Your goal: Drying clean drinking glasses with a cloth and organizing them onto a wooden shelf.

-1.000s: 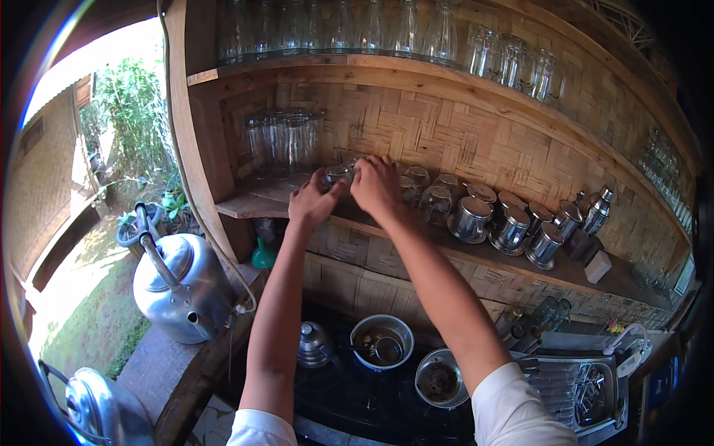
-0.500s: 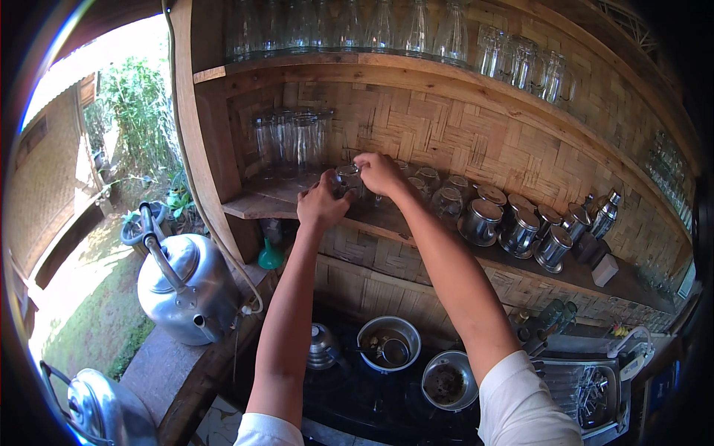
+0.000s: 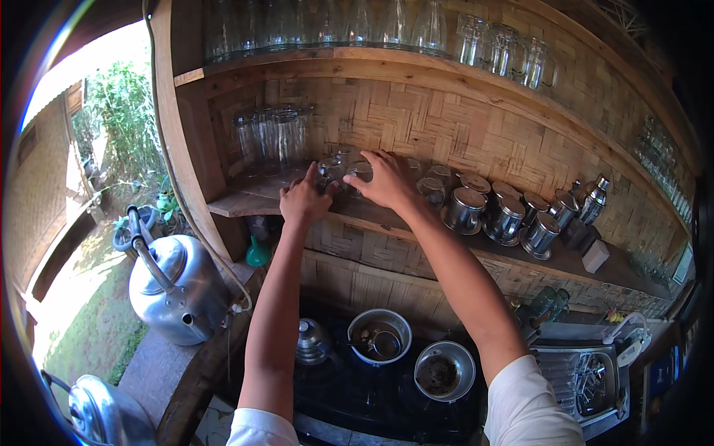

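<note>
My left hand [image 3: 304, 199] is at the middle shelf, thumb and fingers around a small clear glass cup [image 3: 328, 172]. Just to its right, my right hand [image 3: 388, 183] reaches over another low clear glass [image 3: 360, 174], its thumb on the near side and its fingers arched across the top. The hand partly hides this glass. More low glasses [image 3: 432, 187] stand to the right along the shelf. A group of tall clear glasses [image 3: 287, 137] is at the shelf's left end.
Lidded metal cups [image 3: 465, 209] line the shelf [image 3: 387, 223] to the right. Bottles and glass mugs [image 3: 503, 53] fill the upper shelf. Below are a stove with two pots [image 3: 445, 372] and a small kettle [image 3: 312, 342]. A large kettle [image 3: 178, 290] sits left; a sink [image 3: 595, 390] is at right.
My right hand has left the glass that both hands were at and moved onto the one to its right. My left hand stays at the first glass. The view has shifted slightly.
</note>
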`<state>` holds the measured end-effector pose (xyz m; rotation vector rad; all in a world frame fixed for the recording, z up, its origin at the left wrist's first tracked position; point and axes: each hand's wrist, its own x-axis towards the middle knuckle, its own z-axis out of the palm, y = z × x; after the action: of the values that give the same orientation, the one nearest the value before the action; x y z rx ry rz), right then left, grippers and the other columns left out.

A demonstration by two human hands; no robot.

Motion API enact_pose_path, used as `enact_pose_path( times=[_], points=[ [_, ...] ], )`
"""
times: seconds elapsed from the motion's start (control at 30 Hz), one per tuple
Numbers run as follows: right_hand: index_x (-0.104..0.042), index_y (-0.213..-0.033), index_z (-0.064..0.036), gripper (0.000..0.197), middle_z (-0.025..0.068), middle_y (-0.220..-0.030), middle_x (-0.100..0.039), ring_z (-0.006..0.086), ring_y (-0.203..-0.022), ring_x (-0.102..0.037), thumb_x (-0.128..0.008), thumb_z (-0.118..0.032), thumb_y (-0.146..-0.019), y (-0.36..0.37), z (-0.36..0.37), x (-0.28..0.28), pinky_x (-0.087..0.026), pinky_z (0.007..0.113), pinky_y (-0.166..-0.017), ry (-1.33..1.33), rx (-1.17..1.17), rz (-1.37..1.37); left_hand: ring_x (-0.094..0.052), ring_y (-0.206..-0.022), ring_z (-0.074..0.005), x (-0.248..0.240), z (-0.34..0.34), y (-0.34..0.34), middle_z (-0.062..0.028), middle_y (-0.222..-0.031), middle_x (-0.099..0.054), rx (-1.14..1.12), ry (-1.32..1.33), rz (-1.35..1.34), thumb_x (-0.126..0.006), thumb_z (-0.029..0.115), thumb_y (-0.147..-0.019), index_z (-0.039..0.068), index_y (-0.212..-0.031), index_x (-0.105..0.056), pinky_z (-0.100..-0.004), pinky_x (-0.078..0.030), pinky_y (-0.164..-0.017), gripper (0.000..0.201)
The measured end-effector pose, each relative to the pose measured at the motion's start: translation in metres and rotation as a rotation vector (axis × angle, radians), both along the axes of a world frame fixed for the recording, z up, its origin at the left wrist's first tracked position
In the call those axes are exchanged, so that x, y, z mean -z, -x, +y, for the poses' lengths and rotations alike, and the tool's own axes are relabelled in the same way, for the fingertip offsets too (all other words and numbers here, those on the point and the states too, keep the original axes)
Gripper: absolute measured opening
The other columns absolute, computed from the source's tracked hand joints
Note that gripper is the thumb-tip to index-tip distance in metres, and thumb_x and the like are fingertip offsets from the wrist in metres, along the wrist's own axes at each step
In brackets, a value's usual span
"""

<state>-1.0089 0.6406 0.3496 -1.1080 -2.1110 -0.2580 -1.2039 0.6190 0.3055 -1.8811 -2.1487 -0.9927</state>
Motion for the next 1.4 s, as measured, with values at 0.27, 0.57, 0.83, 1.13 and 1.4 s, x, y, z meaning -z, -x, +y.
enact_pose_path(
  times=[0.27, 0.57, 0.83, 1.13, 1.4],
  points=[
    [-0.055, -0.130, 0.0037, 0.088, 0.0197, -0.128, -0.060, 0.0348, -0.122, -0.056, -0.074, -0.062, -0.076, -0.021, -0.010, 0.011, -0.045, 0.043, -0.104, -0.042, 0.137, 0.000, -0.053, -0.131, -0.0302, 0.007, -0.002, -0.004, -0.0150, -0.140, -0.057, -0.001, -0.060, 0.026, -0.053, 0.072, -0.084, 0.010, -0.155, -0.026, -0.0473, -0.033, -0.112, 0.098],
    [-0.061, -0.117, -0.0007, 0.043, 0.0134, -0.115, -0.061, 0.0299, -0.114, -0.058, -0.067, -0.032, -0.088, -0.027, -0.017, 0.034, -0.050, 0.040, -0.097, -0.286, 0.095, -0.004, -0.055, -0.128, -0.0288, 0.009, -0.007, -0.004, -0.0141, -0.137, -0.059, 0.016, -0.176, 0.069, -0.055, 0.066, -0.086, 0.013, -0.153, -0.033, -0.0469, -0.037, -0.109, 0.088],
    [-0.063, -0.113, 0.0000, 0.036, 0.0124, -0.111, -0.061, 0.0279, -0.110, -0.059, -0.068, -0.021, -0.085, -0.031, -0.014, 0.037, -0.051, 0.038, -0.094, -0.320, 0.099, -0.003, -0.061, -0.119, -0.0315, 0.010, -0.008, 0.000, -0.0135, -0.126, -0.066, 0.055, -0.177, 0.056, -0.060, 0.056, -0.088, 0.021, -0.148, -0.041, -0.0454, -0.040, -0.105, 0.071],
    [-0.064, -0.113, -0.0002, 0.036, 0.0119, -0.112, -0.062, 0.0276, -0.108, -0.059, -0.067, -0.022, -0.084, -0.033, -0.015, 0.038, -0.051, 0.039, -0.093, -0.317, 0.120, -0.006, -0.064, -0.111, -0.0311, 0.010, -0.006, 0.001, -0.0182, -0.114, -0.069, 0.066, -0.200, 0.048, -0.062, 0.055, -0.087, 0.021, -0.145, -0.047, -0.0444, -0.043, -0.101, 0.069],
    [-0.064, -0.115, -0.0005, 0.036, 0.0116, -0.121, -0.062, 0.0292, -0.116, -0.057, -0.063, -0.025, -0.089, -0.032, -0.018, 0.038, -0.049, 0.040, -0.098, -0.509, 0.135, 0.022, -0.065, -0.109, -0.0320, 0.014, -0.003, -0.002, -0.0197, -0.113, -0.069, 0.052, -0.229, 0.073, -0.060, 0.057, -0.087, 0.020, -0.147, -0.046, -0.0442, -0.044, -0.100, 0.072]
  ],
)
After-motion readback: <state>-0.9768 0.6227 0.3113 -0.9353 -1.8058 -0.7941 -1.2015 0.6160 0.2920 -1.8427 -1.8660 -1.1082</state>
